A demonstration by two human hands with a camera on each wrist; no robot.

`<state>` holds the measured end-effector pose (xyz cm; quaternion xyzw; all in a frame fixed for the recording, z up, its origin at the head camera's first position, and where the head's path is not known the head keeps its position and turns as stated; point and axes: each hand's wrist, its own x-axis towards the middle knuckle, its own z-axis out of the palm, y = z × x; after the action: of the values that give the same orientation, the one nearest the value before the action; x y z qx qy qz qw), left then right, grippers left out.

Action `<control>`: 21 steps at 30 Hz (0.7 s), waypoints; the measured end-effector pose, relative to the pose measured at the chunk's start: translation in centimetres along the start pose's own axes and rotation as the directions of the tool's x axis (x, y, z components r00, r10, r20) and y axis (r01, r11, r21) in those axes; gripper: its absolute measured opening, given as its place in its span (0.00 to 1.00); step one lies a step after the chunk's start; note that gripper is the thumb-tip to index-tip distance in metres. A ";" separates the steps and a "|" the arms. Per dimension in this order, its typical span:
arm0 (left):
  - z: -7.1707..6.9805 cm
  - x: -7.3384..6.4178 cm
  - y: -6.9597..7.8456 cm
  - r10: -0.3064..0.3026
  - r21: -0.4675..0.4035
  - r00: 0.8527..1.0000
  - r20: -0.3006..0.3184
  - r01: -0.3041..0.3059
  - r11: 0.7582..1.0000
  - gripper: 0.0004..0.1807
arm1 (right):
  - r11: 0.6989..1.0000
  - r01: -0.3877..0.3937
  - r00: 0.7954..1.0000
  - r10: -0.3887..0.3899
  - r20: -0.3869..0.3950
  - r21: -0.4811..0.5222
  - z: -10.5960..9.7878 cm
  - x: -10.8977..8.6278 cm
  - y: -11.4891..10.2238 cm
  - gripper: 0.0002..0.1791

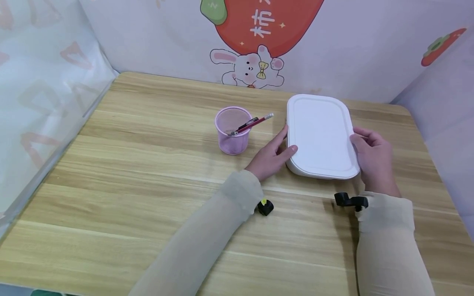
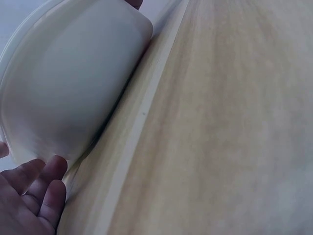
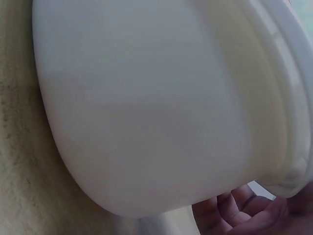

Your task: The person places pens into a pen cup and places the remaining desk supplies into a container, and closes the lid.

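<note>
A white storage box (image 2: pixel 73 73) with rounded corners stands toward the right rear of the table, its flat white lid (image 1: pixel 320 135) on top. On its left side, my left hand (image 1: pixel 270 160) holds the box, thumb over the lid's edge and fingers against the wall below. In the left wrist view those fingertips (image 2: pixel 56 169) touch the lower wall. My right hand (image 1: pixel 375 158) grips the right edge near the front corner, thumb at the lid's rim. The right wrist view shows its curled fingers (image 3: pixel 234 210) under the rim by the box wall (image 3: pixel 146 122). The box's inside is hidden.
Left of the box stands a pink mesh pen cup (image 1: pixel 233 131) with a pencil (image 1: pixel 255 123) and a dark pen leaning in it. A printed curtain hangs behind the wooden table (image 1: pixel 129 164). Each sleeve carries a black wrist mount (image 1: pixel 352 200).
</note>
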<state>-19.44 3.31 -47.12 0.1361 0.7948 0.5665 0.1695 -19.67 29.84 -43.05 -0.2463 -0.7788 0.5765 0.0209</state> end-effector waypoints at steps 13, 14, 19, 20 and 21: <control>0.1 0.1 0.0 -0.017 -0.004 1.000 0.001 0.017 1.000 0.41 | 0.984 0.058 0.987 -0.083 0.140 0.168 -1.2 0.6 1.2 0.26; 0.1 0.1 0.0 -0.022 -0.004 1.000 0.003 0.022 1.000 0.41 | 0.980 0.056 0.986 -0.084 0.145 0.189 -1.3 0.6 1.3 0.26; 0.2 0.1 0.0 -0.028 0.001 1.000 0.002 0.028 1.000 0.39 | 0.957 0.047 0.977 -0.103 0.186 0.287 -1.6 0.8 1.7 0.28; 0.2 0.1 0.1 -0.026 0.005 1.000 0.002 0.026 1.000 0.39 | 0.950 0.043 0.975 -0.108 0.196 0.309 -1.7 0.9 1.8 0.28; 0.2 0.1 0.1 -0.022 0.008 1.000 0.000 0.022 1.000 0.39 | 0.943 0.041 0.972 -0.114 0.206 0.330 -1.7 0.9 1.9 0.28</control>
<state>-19.44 3.55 -47.11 0.1280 0.7984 0.5616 0.1755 -19.23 32.15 -44.42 -0.1426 -0.6801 0.7191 -0.0034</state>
